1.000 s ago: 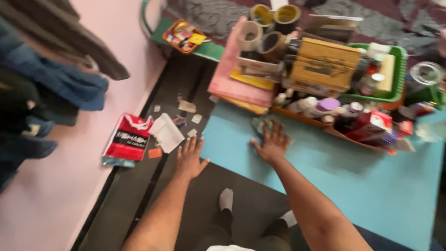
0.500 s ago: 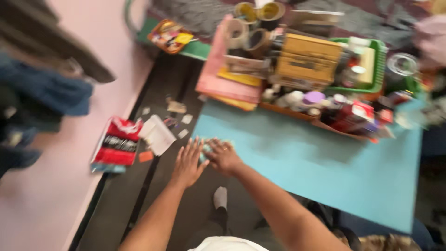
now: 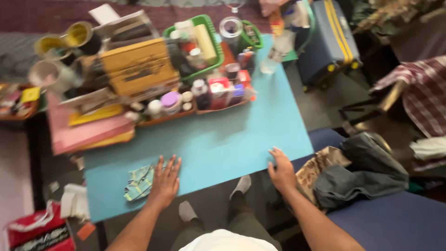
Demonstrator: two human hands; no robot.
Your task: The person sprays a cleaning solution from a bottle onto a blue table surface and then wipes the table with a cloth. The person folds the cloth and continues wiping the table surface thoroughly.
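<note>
Light blue table [image 3: 218, 144] under clutter along its far side, near half bare; dark floor [image 3: 325, 100] around it, pink wall at far left.

Red and white bag [image 3: 39, 232] low on the floor at the left corner, white paper scraps [image 3: 74, 202] just above it. Pink and yellow flat sheets [image 3: 88, 128] stacked at the table's left end, tape rolls [image 3: 60, 56] behind. Yellow-brown box [image 3: 139, 67] near the middle of the pile, green basket [image 3: 209, 44] to its right, small jars and bottles [image 3: 174, 102] lined in a shallow tray in front, red and white carton [image 3: 218, 90] beside them. Blue suitcase [image 3: 327, 42] with yellow stripes on the floor beyond the table's right edge; checked cloth [image 3: 420, 88] further right.

Left hand [image 3: 165, 181] flat, fingers spread, gripping nothing, resting on the table by its near edge and touching the crumpled green patterned paper [image 3: 139, 182] just to its left. Right hand [image 3: 281, 169] open, fingers loosely curled at the table's near right corner, holding nothing. Dark and patterned cloths [image 3: 357, 174] heaped on a blue seat [image 3: 399, 221] right of that hand. Socked feet [image 3: 213, 200] below the near edge, between the arms
</note>
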